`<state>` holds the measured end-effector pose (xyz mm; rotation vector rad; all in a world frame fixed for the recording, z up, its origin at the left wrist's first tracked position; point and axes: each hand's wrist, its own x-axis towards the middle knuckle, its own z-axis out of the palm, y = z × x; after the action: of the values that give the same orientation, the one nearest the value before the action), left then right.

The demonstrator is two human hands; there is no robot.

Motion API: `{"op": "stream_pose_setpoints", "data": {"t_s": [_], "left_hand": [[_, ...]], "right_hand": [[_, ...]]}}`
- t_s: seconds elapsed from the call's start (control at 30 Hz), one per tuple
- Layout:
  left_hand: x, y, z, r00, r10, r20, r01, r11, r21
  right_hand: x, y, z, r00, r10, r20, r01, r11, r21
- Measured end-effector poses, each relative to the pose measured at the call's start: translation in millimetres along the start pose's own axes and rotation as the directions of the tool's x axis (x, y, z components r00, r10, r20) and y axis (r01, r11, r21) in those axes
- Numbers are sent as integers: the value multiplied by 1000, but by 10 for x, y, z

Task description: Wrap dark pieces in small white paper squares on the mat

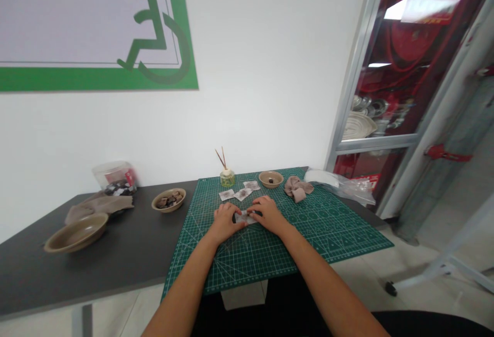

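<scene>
Dark table (135, 260) ran left to right. Green gridded cutting mat (320, 239) lay over its right part. On mat, far side: reed diffuser (227, 178), three printed paper slips (227, 195) just right and near of it, small tan bowl (271, 186) with a dark bit inside, crumpled brown cloth (299, 188) right of that bowl. Another slip (242, 218) was nearer, mid-mat. Clear plastic bag (343, 183) spread at far right, across mat edge. Left on bare tabletop: bowl of brown chunks (172, 209), clear tub (110, 175) far, greyish-brown fabric (102, 205) before it, wide shallow bowl (79, 231) nearest.
</scene>
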<state>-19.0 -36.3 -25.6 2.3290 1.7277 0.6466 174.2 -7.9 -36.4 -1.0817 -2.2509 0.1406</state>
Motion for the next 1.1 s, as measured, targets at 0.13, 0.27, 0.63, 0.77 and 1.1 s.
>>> {"op": "stream_pose_setpoints", "data": {"t_s": [0.13,0.27,0.63,0.77,1.1], "left_hand": [[2,5,1,1000,-4,-6,4,1000,0],[3,16,-6,1000,-5,-2,5,1000,8],[22,-24,35,1000,8,1,-8,1000,1],[23,-33,31,1000,7,8,-7,1000,-1],[16,-8,12,1000,2,10,-2,1000,2]], "right_hand": [[6,-2,-4,999,32,-19,-32,999,-5],[5,-28,-1,999,-35,9,34,999,27],[-7,-48,9,998,-51,-33,53,997,51],[3,-27,37,999,10,-53,-10,1000,2],[2,-37,23,999,-20,-38,22,999,35]]}}
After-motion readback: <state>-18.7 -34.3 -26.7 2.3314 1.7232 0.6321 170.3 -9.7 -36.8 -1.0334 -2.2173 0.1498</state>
